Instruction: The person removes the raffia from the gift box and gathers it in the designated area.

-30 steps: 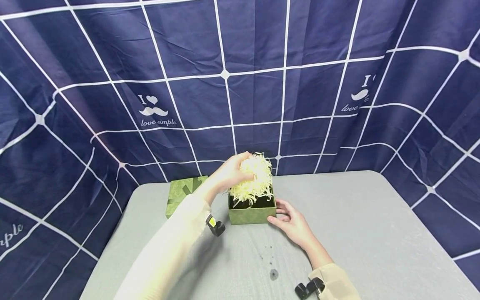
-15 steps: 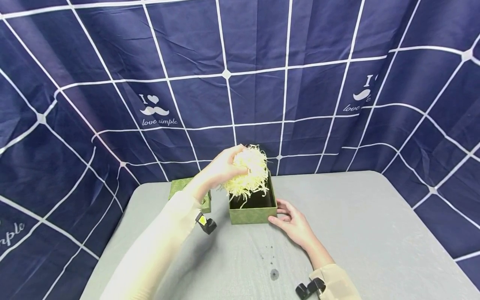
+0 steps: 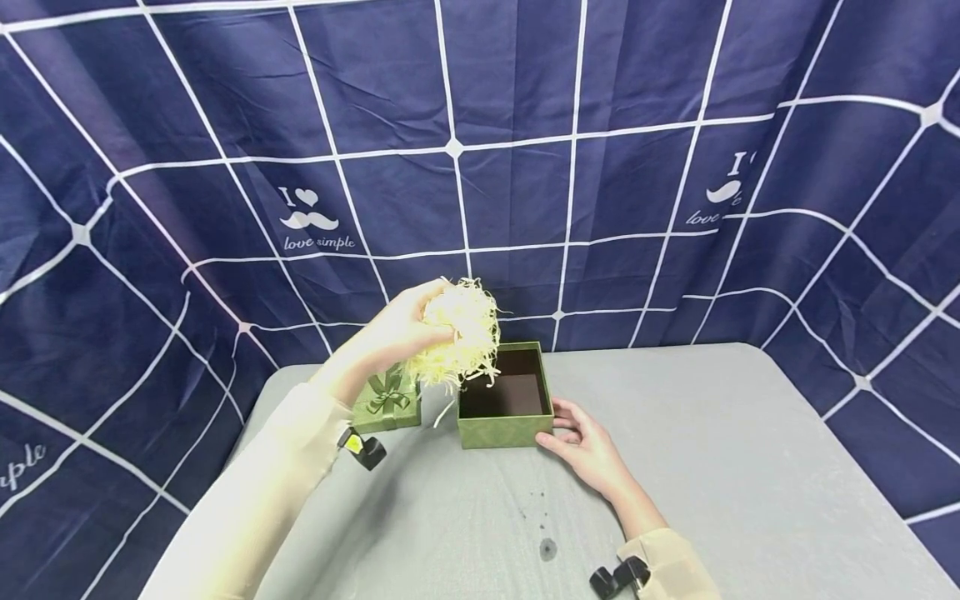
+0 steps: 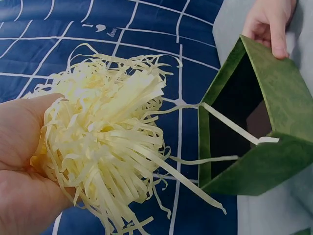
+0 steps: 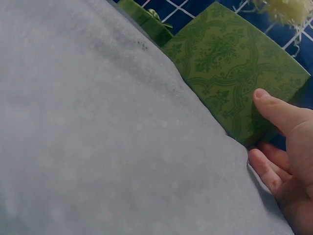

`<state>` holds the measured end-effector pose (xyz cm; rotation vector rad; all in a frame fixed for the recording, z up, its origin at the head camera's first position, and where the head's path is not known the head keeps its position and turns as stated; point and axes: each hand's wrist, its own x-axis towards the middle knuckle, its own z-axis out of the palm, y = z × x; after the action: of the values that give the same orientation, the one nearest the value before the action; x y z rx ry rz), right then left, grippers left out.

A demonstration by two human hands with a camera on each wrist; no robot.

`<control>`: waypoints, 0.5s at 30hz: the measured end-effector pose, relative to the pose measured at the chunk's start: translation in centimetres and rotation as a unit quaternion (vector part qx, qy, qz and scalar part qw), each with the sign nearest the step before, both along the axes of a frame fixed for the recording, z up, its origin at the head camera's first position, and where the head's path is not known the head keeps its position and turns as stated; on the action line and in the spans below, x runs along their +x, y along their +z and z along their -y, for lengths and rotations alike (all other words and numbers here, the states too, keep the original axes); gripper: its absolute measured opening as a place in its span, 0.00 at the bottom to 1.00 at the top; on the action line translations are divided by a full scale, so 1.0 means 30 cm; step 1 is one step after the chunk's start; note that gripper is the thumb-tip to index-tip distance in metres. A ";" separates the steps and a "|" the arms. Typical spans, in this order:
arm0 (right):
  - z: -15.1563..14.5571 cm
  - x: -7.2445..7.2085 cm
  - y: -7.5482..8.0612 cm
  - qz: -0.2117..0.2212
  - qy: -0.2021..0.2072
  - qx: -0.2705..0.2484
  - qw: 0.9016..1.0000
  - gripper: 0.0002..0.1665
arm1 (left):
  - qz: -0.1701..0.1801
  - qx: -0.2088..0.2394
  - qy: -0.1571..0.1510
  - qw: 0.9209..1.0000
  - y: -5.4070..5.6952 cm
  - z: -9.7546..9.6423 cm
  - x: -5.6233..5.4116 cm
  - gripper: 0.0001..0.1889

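My left hand (image 3: 405,330) grips a thick bundle of pale yellow shredded paper (image 3: 463,329), held in the air to the upper left of a green box (image 3: 504,432). Loose strands of the shredded paper (image 4: 107,137) hang towards the box in the left wrist view. The box stands lidless on the table, and its dark inside shows. My right hand (image 3: 588,450) holds the box's front right corner, thumb on the patterned front wall (image 5: 234,73) and the other fingers at the right side. Behind the left hand lies the green lid (image 3: 390,400) with a ribbon bow, partly covered.
The grey table (image 3: 720,467) extends to both sides of the box and towards me. A dark blue curtain (image 3: 517,208) with white lines hangs close behind and at both sides. A small dark spot (image 3: 548,549) marks the table near the front.
My left hand has lifted the shredded paper up out of the box and carried it left, uncovering the inside and the lid's bow. The right hand and the box stay in place.
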<state>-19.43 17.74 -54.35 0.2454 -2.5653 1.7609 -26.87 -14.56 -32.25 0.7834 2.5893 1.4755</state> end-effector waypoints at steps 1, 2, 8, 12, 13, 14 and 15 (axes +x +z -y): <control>-0.001 0.001 0.000 0.000 -0.002 0.000 1.000 0.40 | 0.001 0.001 -0.004 1.000 0.004 0.009 0.003 0.32; -0.001 0.001 0.001 0.000 -0.004 0.001 1.000 0.40 | 0.001 0.000 -0.004 1.000 0.006 0.018 0.005 0.32; -0.004 0.004 0.005 0.002 -0.006 0.007 1.000 0.41 | 0.004 -0.008 0.012 1.000 0.014 0.065 0.023 0.35; -0.002 0.003 0.005 0.006 -0.003 0.007 1.000 0.41 | -0.006 -0.014 0.018 1.000 0.013 0.096 0.036 0.36; -0.002 0.003 0.006 0.006 -0.003 0.007 1.000 0.41 | -0.011 -0.018 0.019 1.000 0.016 0.104 0.040 0.35; -0.001 0.003 0.006 0.006 -0.003 0.008 1.000 0.41 | -0.017 -0.018 0.018 1.000 0.017 0.111 0.041 0.34; -0.001 0.003 0.006 0.005 -0.002 0.008 1.000 0.41 | -0.022 -0.020 0.020 0.999 0.019 0.118 0.043 0.34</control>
<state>-19.35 17.78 -54.15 0.2310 -2.5866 1.7445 -25.57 -18.11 -31.67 0.7733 2.6722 1.4265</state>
